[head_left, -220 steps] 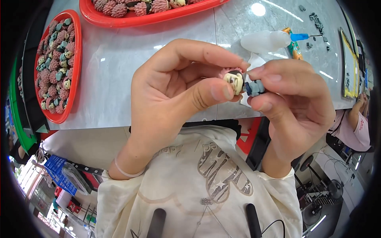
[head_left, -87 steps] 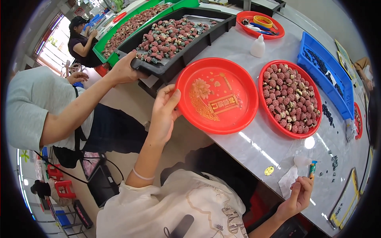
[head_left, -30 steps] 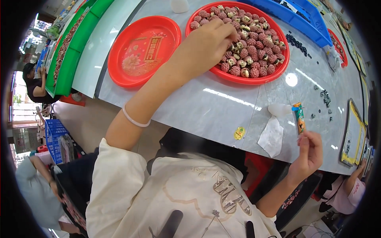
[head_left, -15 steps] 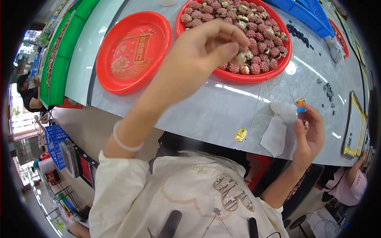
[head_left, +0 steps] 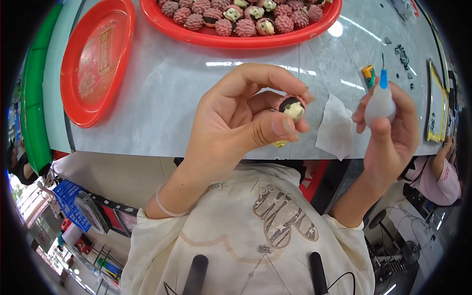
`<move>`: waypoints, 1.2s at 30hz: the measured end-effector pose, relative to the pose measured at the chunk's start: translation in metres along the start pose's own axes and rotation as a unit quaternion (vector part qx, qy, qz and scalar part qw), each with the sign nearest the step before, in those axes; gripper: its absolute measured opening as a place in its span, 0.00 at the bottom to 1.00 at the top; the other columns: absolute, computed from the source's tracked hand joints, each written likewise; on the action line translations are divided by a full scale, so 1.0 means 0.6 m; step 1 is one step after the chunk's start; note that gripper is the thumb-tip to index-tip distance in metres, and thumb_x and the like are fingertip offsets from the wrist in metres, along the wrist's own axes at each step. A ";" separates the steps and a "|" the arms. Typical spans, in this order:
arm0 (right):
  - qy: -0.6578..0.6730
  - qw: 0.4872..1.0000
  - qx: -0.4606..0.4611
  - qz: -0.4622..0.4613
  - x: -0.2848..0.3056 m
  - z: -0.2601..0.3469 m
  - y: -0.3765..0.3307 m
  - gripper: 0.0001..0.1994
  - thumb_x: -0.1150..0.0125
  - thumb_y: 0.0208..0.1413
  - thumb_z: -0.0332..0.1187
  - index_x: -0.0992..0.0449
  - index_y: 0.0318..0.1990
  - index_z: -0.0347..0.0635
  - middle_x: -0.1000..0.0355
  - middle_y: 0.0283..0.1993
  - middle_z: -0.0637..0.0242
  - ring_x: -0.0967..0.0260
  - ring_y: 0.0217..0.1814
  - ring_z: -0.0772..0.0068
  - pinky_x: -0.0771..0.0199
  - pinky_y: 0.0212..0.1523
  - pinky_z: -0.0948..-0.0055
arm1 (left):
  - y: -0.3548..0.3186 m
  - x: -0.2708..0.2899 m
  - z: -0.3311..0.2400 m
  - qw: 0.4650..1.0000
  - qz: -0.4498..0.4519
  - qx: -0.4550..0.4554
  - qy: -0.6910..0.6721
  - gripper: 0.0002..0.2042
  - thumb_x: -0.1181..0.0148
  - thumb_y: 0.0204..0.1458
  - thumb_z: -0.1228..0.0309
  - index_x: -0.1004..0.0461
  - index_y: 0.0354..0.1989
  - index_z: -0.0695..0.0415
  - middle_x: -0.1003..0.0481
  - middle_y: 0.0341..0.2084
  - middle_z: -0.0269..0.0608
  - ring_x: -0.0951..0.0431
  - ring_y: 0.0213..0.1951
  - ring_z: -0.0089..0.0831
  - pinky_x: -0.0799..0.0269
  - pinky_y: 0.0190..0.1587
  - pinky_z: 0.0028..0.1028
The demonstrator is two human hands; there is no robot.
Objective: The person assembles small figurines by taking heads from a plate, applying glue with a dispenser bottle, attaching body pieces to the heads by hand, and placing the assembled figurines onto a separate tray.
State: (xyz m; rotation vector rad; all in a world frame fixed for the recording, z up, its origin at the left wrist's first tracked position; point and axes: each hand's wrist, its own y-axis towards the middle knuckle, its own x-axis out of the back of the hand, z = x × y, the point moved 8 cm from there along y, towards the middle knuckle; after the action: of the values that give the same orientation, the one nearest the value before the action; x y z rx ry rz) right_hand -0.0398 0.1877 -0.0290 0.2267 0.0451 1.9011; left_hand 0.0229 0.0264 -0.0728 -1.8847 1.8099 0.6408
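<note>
My left hand (head_left: 241, 115) holds a small round figurine (head_left: 292, 107) with a pink bumpy back and a cream face between thumb and fingers, above the table's near edge. My right hand (head_left: 393, 132) grips a small translucent squeeze bottle (head_left: 379, 101) with a blue needle tip pointing up, a short way right of the figurine. A white paper tissue (head_left: 335, 129) lies on the grey table (head_left: 167, 93) between the two hands. A red tray (head_left: 196, 30) full of several similar pink figurines (head_left: 236, 14) sits at the far side.
An empty red tray (head_left: 93, 59) lies at the left, beside a green bin edge (head_left: 34, 98). A small orange and green tube (head_left: 368, 74) lies behind the bottle. Small dark parts (head_left: 403, 51) are scattered at the right. Another person's pink sleeve (head_left: 442, 177) shows at the lower right.
My left hand came back from the full red tray with one figurine and now holds it near my body. My right hand now holds the squeeze bottle up beside it.
</note>
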 end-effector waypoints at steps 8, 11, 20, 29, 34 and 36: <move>-0.021 0.994 0.090 0.060 0.006 0.034 0.000 0.24 0.40 0.39 0.41 0.38 0.41 0.36 0.38 0.36 0.55 0.40 0.37 0.72 0.39 0.28 0.85 | 0.003 -0.008 0.013 1.000 -0.011 -0.007 0.013 0.18 0.41 0.38 0.66 0.38 0.36 0.62 0.33 0.33 0.49 0.29 0.30 0.27 0.32 0.30 0.17; 0.057 0.979 0.124 0.148 -0.001 0.042 0.005 0.23 0.46 0.43 0.44 0.38 0.42 0.37 0.41 0.40 0.54 0.45 0.45 0.67 0.40 0.41 0.80 | -0.001 -0.005 0.015 0.999 -0.026 0.029 -0.009 0.18 0.41 0.38 0.68 0.38 0.36 0.63 0.34 0.33 0.48 0.29 0.31 0.27 0.32 0.30 0.17; 0.042 0.987 0.043 0.147 0.010 0.032 0.007 0.22 0.55 0.49 0.45 0.40 0.42 0.33 0.43 0.39 0.54 0.44 0.44 0.68 0.40 0.42 0.79 | 0.002 -0.005 0.011 0.999 -0.008 0.013 0.049 0.21 0.47 0.43 0.58 0.39 0.37 0.65 0.33 0.31 0.49 0.29 0.28 0.26 0.34 0.26 0.17; -0.033 0.993 0.038 0.105 0.003 0.022 0.005 0.22 0.55 0.48 0.43 0.40 0.41 0.30 0.41 0.37 0.50 0.43 0.43 0.63 0.39 0.42 0.73 | 0.005 -0.011 0.016 0.999 0.014 0.030 0.007 0.21 0.49 0.44 0.59 0.38 0.36 0.67 0.33 0.30 0.51 0.29 0.26 0.26 0.34 0.22 0.14; -0.068 0.987 0.145 0.025 0.009 0.056 -0.015 0.22 0.53 0.46 0.40 0.38 0.40 0.26 0.38 0.36 0.46 0.42 0.42 0.60 0.38 0.42 0.70 | 0.004 -0.010 0.017 0.999 0.008 0.041 -0.002 0.20 0.50 0.44 0.60 0.38 0.36 0.67 0.33 0.29 0.51 0.29 0.25 0.26 0.35 0.20 0.13; -0.060 0.984 0.169 -0.012 0.027 0.070 -0.021 0.21 0.53 0.46 0.39 0.37 0.40 0.25 0.37 0.36 0.45 0.42 0.41 0.59 0.38 0.42 0.70 | 0.003 -0.010 0.017 0.999 0.008 0.042 -0.003 0.20 0.50 0.45 0.60 0.38 0.36 0.67 0.33 0.28 0.52 0.29 0.24 0.26 0.35 0.20 0.13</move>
State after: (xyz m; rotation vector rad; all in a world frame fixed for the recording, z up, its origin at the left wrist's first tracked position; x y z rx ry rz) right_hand -0.0258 0.2038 0.0126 0.5680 0.2877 1.8450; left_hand 0.0207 0.0374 -0.0770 -1.8132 1.8205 0.5678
